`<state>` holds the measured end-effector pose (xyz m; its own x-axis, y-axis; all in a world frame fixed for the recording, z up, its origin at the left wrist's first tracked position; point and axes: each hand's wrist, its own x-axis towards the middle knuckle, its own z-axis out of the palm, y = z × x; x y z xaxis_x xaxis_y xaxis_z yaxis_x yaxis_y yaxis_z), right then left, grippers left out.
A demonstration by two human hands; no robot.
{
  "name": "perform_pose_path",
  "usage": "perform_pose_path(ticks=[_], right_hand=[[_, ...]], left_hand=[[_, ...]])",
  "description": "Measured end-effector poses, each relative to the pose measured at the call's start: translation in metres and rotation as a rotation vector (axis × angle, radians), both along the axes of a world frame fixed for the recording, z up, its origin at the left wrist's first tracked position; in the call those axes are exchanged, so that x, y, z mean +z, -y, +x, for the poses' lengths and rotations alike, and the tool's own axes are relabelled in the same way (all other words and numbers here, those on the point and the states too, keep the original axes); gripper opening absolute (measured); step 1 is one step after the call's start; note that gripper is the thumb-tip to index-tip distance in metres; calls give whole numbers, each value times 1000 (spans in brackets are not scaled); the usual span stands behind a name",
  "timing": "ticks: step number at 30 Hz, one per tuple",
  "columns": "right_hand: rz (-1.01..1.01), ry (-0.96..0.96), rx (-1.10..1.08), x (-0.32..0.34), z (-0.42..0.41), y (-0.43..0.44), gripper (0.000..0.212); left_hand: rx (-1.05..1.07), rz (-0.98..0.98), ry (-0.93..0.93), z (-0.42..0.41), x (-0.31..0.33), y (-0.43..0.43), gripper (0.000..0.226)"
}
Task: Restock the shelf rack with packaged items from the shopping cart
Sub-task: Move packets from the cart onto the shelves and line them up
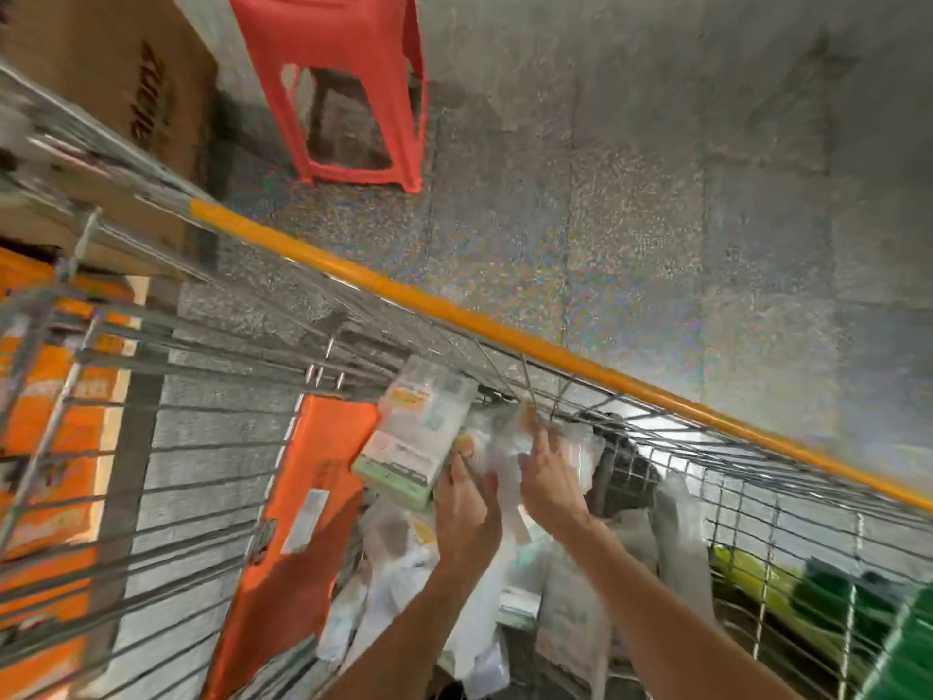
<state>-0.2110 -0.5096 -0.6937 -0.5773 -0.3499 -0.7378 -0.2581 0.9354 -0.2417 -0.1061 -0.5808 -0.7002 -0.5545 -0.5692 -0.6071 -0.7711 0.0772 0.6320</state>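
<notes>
A red plastic stool (348, 88) stands on a speckled grey floor (656, 194), near a brown cardboard box (116, 83) with dark lettering at the upper left.

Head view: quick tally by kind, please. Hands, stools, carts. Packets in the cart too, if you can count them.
Hands: 2 (left hand, right hand)
Red stool: 1
Shopping cart: 1
Packets in the cart: too blurred to count
Total: 4, packets left out
</notes>
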Motion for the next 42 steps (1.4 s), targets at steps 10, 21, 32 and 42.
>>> perform_pose_path(ticks=[10,21,32,42], right_hand=[[32,103,-294,3,5,-12,49],[-142,301,-694,49,45,-72,54],[-904,-27,-1121,241,103,-158,43],[-1187,-555,-1376,405,210,-313,39]], left_hand=[[-10,216,-42,7,6,1,96],[-62,344,213,27,20,10,98],[-390,208,-346,17,217,-76,101],[-910,250,-737,67,396,-227,137]])
